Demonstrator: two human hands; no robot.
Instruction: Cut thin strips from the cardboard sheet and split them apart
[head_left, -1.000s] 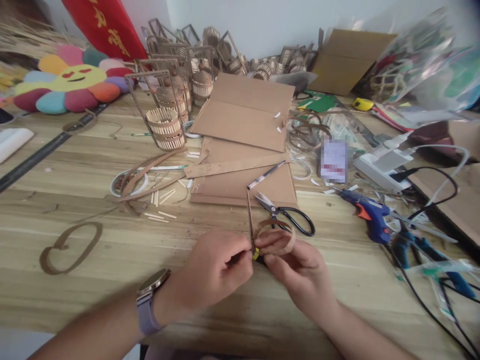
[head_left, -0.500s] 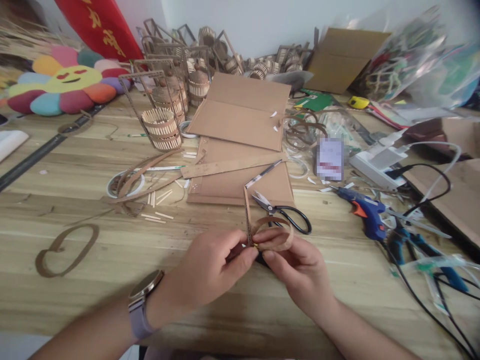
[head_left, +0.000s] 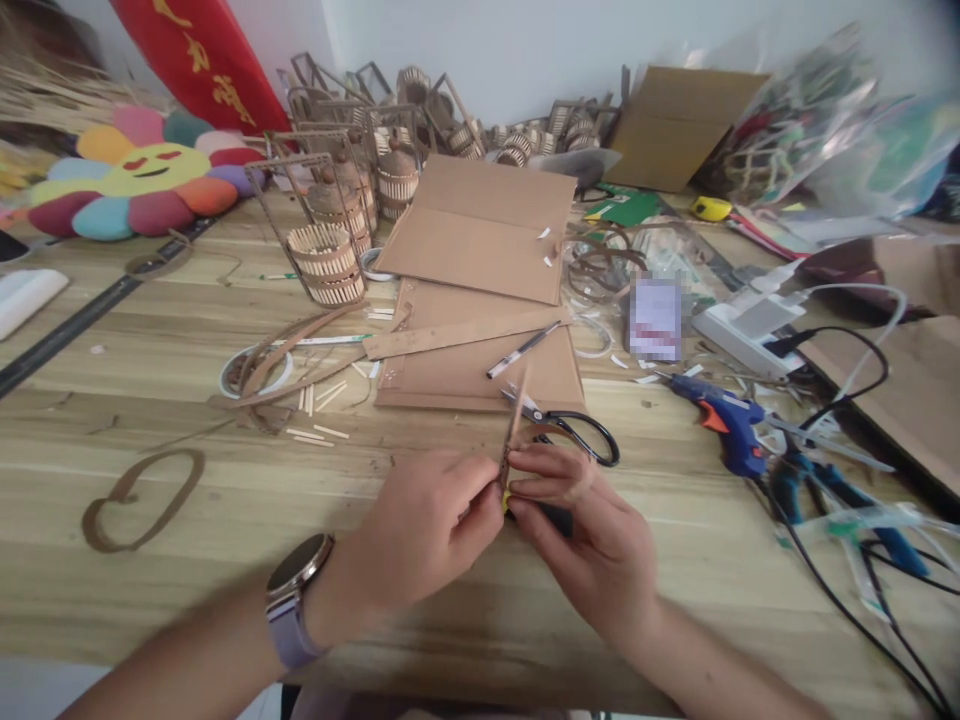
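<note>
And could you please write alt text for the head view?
The left hand and right hand hold a brown strip over a wooden table. Beyond are scissors, cardboard sheets and slatted buckets; a blue glue gun lies at right.

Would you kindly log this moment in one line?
left hand: pinching narrow brown cardboard strip; right hand: touching it; black-handled metal scissors: beyond hands
</note>
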